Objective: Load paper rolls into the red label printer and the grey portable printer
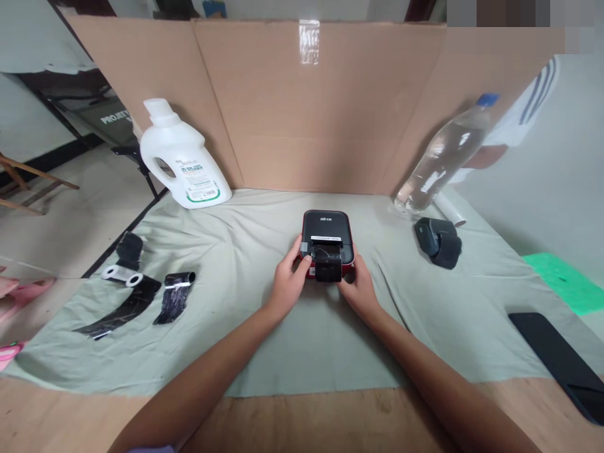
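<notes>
My left grip (289, 280) curls around the near-left corner of the small printer (328, 234), thumb pressed on its top. My right grip (359, 286) closes on the near-right corner. The printer sits mid-way across the wrinkled grey-green cloth (236, 251). It is boxy and round-edged, with a matte black lid, a glossy red base and a black roll (328, 267) at its near edge. Shiny ribbon strips (134, 299) lie far left.

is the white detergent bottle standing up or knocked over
Upright: the white detergent bottle stands on its base on the grey cloth, cap on top.
</notes>
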`<state>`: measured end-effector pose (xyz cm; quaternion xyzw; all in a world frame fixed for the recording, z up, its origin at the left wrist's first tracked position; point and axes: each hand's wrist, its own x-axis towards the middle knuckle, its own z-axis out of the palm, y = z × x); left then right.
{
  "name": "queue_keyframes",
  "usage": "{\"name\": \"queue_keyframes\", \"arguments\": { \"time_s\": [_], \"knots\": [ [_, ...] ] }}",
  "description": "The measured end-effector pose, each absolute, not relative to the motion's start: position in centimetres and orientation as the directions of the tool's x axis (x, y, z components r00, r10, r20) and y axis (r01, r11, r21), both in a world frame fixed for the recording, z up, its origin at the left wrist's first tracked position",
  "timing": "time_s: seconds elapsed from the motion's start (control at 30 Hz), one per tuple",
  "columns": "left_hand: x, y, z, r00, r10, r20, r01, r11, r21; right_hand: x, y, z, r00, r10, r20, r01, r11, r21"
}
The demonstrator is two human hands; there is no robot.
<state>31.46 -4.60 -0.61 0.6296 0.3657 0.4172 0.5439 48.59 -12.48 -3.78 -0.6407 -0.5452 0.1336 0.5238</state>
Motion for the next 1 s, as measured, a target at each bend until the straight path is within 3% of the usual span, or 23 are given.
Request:
{"name": "queue_keyframes", "arguments": {
  "time_s": [0.17,0.53,1.0],
  "knots": [
    [31.6,-3.1,0.2,0.328,0.938,0.113,-0.052,-0.101,0.994,48.6,-12.6,-4.1,0.383,0.84,0.385,0.575,0.109,-0.811],
    [32.4,-0.9,0.4,0.398,0.904,-0.159,-0.091,0.211,0.973,48.6,-12.5,-4.0,0.379,0.849,0.367,0.551,0.111,-0.827],
    [33.0,-1.1,-0.7,0.392,0.918,-0.062,-0.104,0.112,0.988,48.9,-12.4,-4.1,0.366,0.86,0.356,0.499,0.141,-0.855]
  ]
}}
